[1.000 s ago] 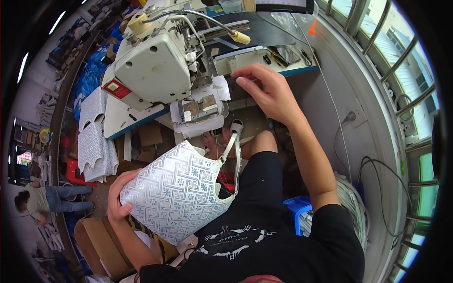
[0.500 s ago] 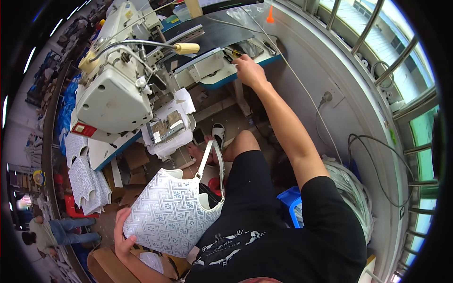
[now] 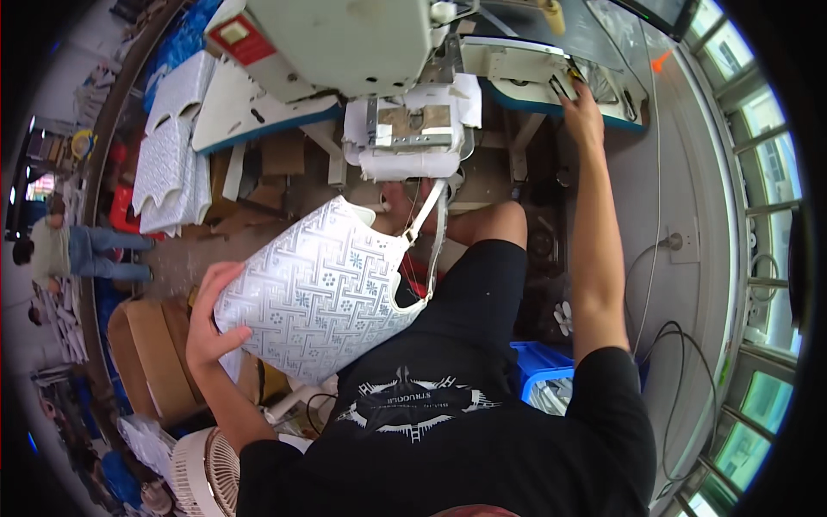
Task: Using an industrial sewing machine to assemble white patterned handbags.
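- Flat, scallop-edged white patterned panels (image 3: 168, 164) lie beyond the left hand, seemingly unassembled.
- The person's left hand (image 3: 214, 323) clasps the base of a white-and-silver patterned handbag (image 3: 323, 293); body and strap look joined, but loose threads remain at its mouth.
- Beyond that hand, the bulky off-white sewing machine (image 3: 345, 43) bears a red-and-white label (image 3: 241, 36).
- Between the hands, a black cotton T-shirt (image 3: 319, 465) shows white lettering.
- The right hand (image 3: 583, 119), fingers narrowed, reaches dark-and-yellow tools (image 3: 575, 75); its grip cannot be told.

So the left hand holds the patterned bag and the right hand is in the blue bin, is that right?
No: in the head view, the right hand is at the tools on the table; the left hand does hold the patterned bag.
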`<state>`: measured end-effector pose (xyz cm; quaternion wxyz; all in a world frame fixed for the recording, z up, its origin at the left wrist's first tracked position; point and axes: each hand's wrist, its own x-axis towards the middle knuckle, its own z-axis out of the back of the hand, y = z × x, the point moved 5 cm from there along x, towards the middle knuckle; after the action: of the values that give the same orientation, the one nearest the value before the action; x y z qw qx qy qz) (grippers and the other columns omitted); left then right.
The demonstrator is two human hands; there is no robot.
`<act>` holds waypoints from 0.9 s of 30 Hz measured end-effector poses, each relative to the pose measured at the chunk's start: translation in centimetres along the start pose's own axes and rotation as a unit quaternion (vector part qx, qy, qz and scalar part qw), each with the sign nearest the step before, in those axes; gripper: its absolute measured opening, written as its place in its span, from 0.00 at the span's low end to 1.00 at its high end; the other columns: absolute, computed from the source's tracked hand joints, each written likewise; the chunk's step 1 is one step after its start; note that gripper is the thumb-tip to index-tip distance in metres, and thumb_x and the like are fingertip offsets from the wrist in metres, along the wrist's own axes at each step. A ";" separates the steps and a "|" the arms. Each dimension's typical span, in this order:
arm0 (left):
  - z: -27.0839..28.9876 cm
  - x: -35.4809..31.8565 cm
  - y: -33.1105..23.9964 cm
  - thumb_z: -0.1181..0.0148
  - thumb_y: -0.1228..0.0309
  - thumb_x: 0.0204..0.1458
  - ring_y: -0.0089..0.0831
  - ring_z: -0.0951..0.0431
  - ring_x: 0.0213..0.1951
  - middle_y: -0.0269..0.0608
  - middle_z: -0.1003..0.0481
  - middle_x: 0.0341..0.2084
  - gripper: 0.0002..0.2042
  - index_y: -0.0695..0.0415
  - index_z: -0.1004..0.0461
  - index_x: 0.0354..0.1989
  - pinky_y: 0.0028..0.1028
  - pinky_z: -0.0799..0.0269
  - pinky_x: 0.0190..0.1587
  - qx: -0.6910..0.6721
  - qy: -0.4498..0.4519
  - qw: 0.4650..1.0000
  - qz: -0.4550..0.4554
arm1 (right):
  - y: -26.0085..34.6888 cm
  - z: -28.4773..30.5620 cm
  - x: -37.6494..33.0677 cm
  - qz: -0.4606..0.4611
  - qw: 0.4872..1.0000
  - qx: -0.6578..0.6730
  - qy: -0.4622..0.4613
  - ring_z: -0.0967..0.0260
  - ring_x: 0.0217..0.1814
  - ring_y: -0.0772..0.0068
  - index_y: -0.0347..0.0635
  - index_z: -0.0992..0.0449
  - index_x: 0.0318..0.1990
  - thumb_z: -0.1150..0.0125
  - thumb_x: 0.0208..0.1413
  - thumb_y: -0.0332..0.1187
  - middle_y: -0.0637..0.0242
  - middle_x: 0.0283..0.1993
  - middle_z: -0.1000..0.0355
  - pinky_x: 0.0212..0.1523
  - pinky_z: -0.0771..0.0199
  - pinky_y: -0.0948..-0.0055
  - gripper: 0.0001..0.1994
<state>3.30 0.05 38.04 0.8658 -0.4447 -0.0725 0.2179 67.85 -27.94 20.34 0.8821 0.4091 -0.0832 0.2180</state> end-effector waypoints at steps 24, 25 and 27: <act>1.7 -0.5 4.7 0.30 0.55 0.35 0.39 0.28 0.56 0.48 0.31 0.53 0.43 0.68 0.27 0.63 0.32 0.36 0.61 -0.093 -0.010 0.995 -0.028 | 21.7 -5.1 -23.4 -0.116 0.829 0.361 0.411 0.48 0.27 0.91 0.46 0.23 0.40 0.41 0.72 0.47 0.85 0.26 0.40 0.28 0.50 0.84 0.15; 1.8 -0.8 4.9 0.30 0.55 0.35 0.39 0.28 0.56 0.48 0.31 0.53 0.43 0.68 0.27 0.63 0.32 0.36 0.61 -0.090 -0.023 0.995 -0.021 | 21.7 -5.2 -23.8 -0.124 0.829 0.375 0.397 0.48 0.27 0.91 0.47 0.23 0.39 0.41 0.72 0.47 0.85 0.26 0.40 0.28 0.51 0.84 0.14; 1.6 -0.7 5.1 0.29 0.54 0.35 0.38 0.28 0.55 0.48 0.31 0.53 0.43 0.68 0.26 0.62 0.31 0.35 0.60 -0.085 -0.015 0.996 -0.024 | 21.8 -5.1 -24.4 -0.131 0.823 0.407 0.373 0.48 0.27 0.92 0.49 0.24 0.37 0.42 0.73 0.47 0.86 0.26 0.40 0.27 0.51 0.84 0.14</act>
<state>0.61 3.53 34.99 0.8286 -0.5113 -0.1143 0.1972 36.07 -19.32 24.03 0.6192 0.6259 0.4028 0.2502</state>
